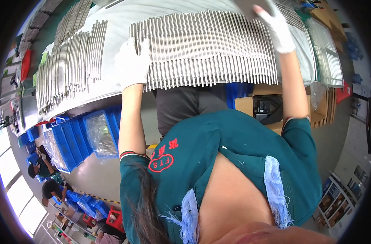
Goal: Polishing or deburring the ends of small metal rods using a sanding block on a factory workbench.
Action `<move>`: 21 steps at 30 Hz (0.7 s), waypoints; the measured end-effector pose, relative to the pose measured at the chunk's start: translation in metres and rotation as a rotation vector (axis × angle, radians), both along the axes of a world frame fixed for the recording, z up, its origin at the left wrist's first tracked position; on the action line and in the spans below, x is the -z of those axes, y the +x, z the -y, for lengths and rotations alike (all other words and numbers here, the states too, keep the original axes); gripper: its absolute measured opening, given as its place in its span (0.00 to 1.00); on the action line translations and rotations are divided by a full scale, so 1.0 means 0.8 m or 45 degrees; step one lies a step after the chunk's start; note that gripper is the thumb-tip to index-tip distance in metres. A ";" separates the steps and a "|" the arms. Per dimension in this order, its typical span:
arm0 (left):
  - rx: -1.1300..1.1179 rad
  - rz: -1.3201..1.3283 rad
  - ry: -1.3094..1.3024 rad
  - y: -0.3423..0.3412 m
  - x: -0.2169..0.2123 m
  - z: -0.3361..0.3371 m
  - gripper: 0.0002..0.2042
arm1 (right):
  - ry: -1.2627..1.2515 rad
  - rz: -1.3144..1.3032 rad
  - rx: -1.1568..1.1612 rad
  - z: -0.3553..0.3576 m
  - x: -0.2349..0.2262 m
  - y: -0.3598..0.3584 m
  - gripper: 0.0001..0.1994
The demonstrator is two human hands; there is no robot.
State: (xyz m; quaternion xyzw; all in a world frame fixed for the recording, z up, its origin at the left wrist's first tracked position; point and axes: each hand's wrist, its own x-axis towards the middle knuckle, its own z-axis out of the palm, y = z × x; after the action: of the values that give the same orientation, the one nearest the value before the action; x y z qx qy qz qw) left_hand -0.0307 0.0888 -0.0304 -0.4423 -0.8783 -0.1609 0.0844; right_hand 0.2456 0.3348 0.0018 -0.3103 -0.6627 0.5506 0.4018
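Metal rods [201, 49] in row | left hand [132, 63] flat on them | right hand [275, 24] gripping cloth [250, 6]

Bare grey cloth [112, 83] between two metal-rod rows [201, 49]

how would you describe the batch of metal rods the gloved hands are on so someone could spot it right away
Start at the long grey-covered table along the top of the view. The rod row is the wide, tidy band of silvery rods laid side by side, with the left hand on its left end and the right hand at its far edge. Unlike the looser rod piles further left, it is evenly aligned and gloved hands touch it.
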 end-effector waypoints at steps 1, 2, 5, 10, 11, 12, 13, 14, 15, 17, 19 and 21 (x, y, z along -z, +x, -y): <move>-0.026 0.025 -0.037 0.001 -0.001 0.001 0.28 | -0.070 0.113 -0.249 0.006 -0.018 -0.032 0.30; -0.014 0.030 -0.030 0.003 -0.002 0.000 0.28 | -0.044 0.167 -0.363 0.004 -0.016 -0.061 0.30; -0.036 0.010 -0.061 0.004 -0.003 0.012 0.29 | 0.739 0.972 -0.254 0.012 -0.037 -0.119 0.32; 0.552 0.165 0.564 0.006 -0.040 0.027 0.20 | -0.025 0.395 -0.622 0.004 -0.004 -0.127 0.32; 0.497 -0.499 0.298 -0.002 -0.078 0.045 0.19 | -0.033 0.406 -0.613 0.009 -0.014 -0.118 0.32; 0.609 -0.434 0.543 -0.039 -0.110 0.069 0.22 | 0.258 0.677 -0.397 0.012 -0.028 -0.107 0.32; 0.658 -0.413 0.772 -0.067 -0.140 0.107 0.25 | 0.579 0.898 -0.232 0.017 -0.041 -0.120 0.32; 0.664 -0.405 0.802 -0.066 -0.140 0.102 0.25 | 0.451 0.473 -0.190 -0.004 -0.007 -0.115 0.32; 0.668 -0.387 0.813 -0.076 -0.145 0.135 0.25 | 0.455 0.488 -0.187 -0.002 -0.013 -0.111 0.32; 0.641 -0.382 0.811 -0.131 -0.159 0.222 0.25 | 0.090 0.398 -0.234 0.010 -0.032 -0.109 0.33; 0.645 -0.348 0.848 -0.163 -0.156 0.259 0.25 | 0.552 0.445 -0.339 -0.028 0.000 -0.074 0.32; 0.628 -0.336 0.865 -0.178 -0.153 0.287 0.25 | 0.497 0.513 -0.324 -0.003 -0.018 -0.044 0.33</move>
State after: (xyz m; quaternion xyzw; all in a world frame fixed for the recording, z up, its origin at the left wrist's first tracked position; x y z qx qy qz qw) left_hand -0.1733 -0.1411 0.0924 -0.6024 -0.6254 -0.3982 0.2956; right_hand 0.2100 0.3370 0.0158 -0.2447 -0.8558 0.3862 0.2420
